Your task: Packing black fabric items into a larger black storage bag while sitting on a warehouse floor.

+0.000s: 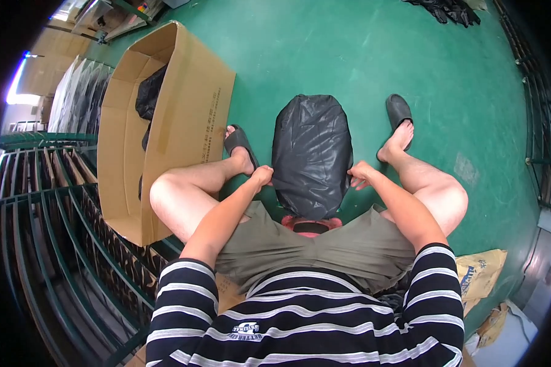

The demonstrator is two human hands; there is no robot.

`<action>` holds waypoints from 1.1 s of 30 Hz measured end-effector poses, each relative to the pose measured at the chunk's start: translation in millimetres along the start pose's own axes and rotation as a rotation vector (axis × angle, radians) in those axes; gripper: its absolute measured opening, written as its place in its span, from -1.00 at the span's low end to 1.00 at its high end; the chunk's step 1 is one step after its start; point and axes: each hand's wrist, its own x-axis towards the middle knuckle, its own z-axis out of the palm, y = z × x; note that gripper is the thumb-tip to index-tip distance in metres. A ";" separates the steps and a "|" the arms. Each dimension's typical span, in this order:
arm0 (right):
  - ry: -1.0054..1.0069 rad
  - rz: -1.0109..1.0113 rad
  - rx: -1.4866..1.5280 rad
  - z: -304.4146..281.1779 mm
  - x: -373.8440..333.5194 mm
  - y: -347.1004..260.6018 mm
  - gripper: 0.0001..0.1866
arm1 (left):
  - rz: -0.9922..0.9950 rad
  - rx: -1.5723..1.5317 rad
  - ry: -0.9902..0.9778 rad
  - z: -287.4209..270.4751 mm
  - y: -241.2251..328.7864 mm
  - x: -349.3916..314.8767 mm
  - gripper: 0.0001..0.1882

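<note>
A plump bundle wrapped in a black plastic bag (pixel 312 150) lies on the green floor between my legs, its long side running away from me. My left hand (pixel 262 176) is closed at the bundle's left edge, pinching the black plastic. On the opposite edge, my right hand (pixel 361 174) has its fingers bent together on the plastic, with the fingertips partly hidden. A reddish plastic piece (pixel 312 226) with a dark opening shows just under the near end of the bundle; most of it is hidden by my shorts.
At my left stands a tall open cardboard box (pixel 193 101) with black plastic bundles (pixel 151 92) inside. Green metal racks (pixel 61 192) fill the left side, and another rack (pixel 536 122) lines the right. Brown paper sacks (pixel 480 275) lie behind right; black plastic (pixel 447 9) lies far off.
</note>
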 end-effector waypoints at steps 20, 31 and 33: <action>0.595 -0.751 -0.980 13.1 -80.4 -39.2 -0.78 | 0.294 0.840 0.299 17.9 13.5 -34.8 -0.70; -0.529 -0.345 -0.697 115.2 -68.7 -32.3 -0.66 | 0.310 1.103 0.276 25.8 10.8 -47.4 -0.70; -0.515 -0.356 -0.730 122.1 -69.5 -28.0 -0.67 | 0.235 1.224 0.174 26.2 11.5 -55.0 -0.71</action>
